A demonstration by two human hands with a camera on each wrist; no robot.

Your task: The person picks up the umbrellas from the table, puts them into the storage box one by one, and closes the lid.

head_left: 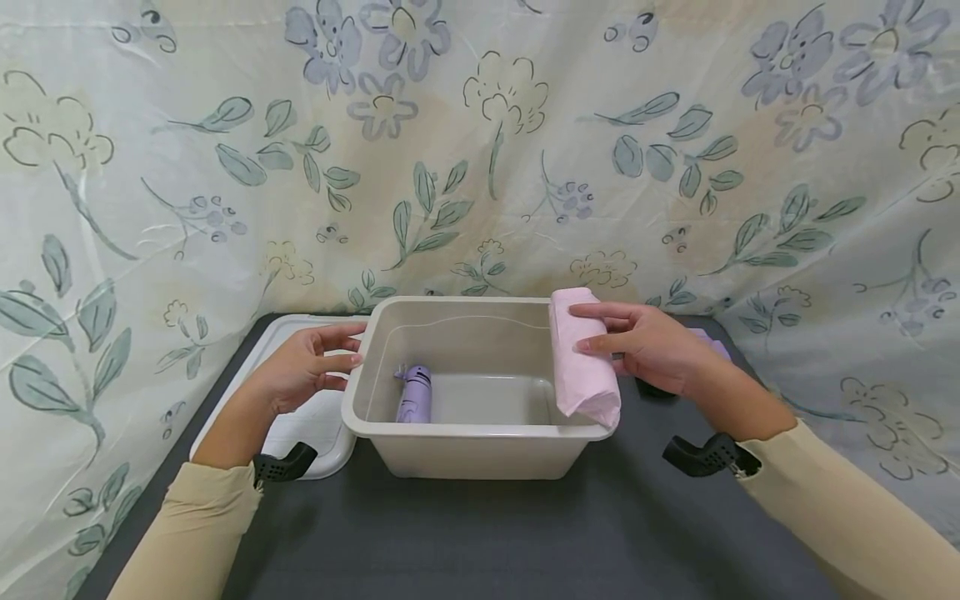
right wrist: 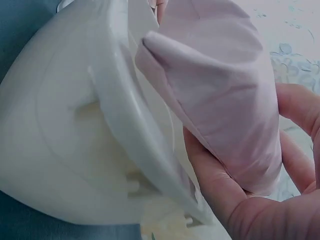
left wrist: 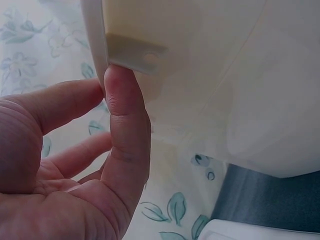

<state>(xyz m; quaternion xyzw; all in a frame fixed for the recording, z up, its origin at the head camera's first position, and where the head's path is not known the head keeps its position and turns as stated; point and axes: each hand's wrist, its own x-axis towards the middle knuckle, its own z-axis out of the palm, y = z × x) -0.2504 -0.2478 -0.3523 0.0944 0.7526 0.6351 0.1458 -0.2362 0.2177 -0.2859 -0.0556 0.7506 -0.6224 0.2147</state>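
Note:
A beige plastic bin (head_left: 480,454) stands on the dark table. My left hand (head_left: 311,367) pinches its left rim, and the left wrist view shows the thumb and a finger (left wrist: 125,100) at the rim's edge. In my right hand (head_left: 648,346) is a soft pink bundle (head_left: 581,358), rolled or folded, held over the bin's right rim. Close up, in the right wrist view, the pink bundle (right wrist: 220,85) looks creased, with fingers on both sides of it. Inside the bin at left lies a lilac cylinder (head_left: 416,396) with a small loop and dark marks.
A white lid-like panel (head_left: 300,442) lies on the table left of the bin, partly under it. Behind my right hand are a purple item (head_left: 712,342) and a dark object (head_left: 654,389), both mostly hidden. A floral curtain (head_left: 480,167) hangs behind the table.

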